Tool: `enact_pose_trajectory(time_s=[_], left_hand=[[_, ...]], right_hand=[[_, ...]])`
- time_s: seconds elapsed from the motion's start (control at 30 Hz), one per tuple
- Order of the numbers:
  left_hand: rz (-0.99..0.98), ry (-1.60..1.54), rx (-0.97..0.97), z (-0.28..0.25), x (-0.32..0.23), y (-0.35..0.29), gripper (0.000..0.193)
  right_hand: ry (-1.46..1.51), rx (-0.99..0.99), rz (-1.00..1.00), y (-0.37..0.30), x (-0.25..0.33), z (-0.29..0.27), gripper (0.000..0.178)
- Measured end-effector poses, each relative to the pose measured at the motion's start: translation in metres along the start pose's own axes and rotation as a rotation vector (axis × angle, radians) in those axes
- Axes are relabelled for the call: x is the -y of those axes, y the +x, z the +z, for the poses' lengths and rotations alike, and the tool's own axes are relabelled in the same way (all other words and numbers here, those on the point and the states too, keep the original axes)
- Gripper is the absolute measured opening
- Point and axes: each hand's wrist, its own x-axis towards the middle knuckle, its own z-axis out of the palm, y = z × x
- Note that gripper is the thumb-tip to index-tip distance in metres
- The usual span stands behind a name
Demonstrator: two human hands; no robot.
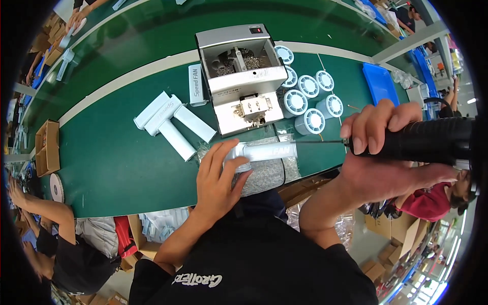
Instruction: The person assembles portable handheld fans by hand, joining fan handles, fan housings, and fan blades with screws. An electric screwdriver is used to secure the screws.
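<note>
My left hand is closed around the head end of a pale blue handheld fan casing, whose handle points to the right. My right hand grips a black electric screwdriver, held sideways. Its long thin bit reaches left to the open end of the handle; whether the tip touches a screw inside is hidden. Beneath the casing lies a sheet of bubble wrap at the table's near edge. Just behind it stands a grey screw feeder with loose screws in its tray.
Several pale blue fan casings lie left of the feeder. Several round, vented fan units stand at its right. A blue tray sits farther right, and a cardboard box at the far left. Other people work on both sides.
</note>
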Motion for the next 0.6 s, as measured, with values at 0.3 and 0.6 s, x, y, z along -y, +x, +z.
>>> enact_pose_trajectory(time_s=[0.3, 0.6], left_hand=[[-0.244, -0.207, -0.026, -0.018, 0.012, 0.001, 0.063], [-0.258, -0.449, 0.036, -0.01, 0.016, 0.02, 0.059]], right_hand=[[0.052, -0.005, -0.123, 0.036, -0.03, 0.021, 0.073], [-0.124, -0.265, 0.035, 0.022, -0.047, 0.042, 0.086]])
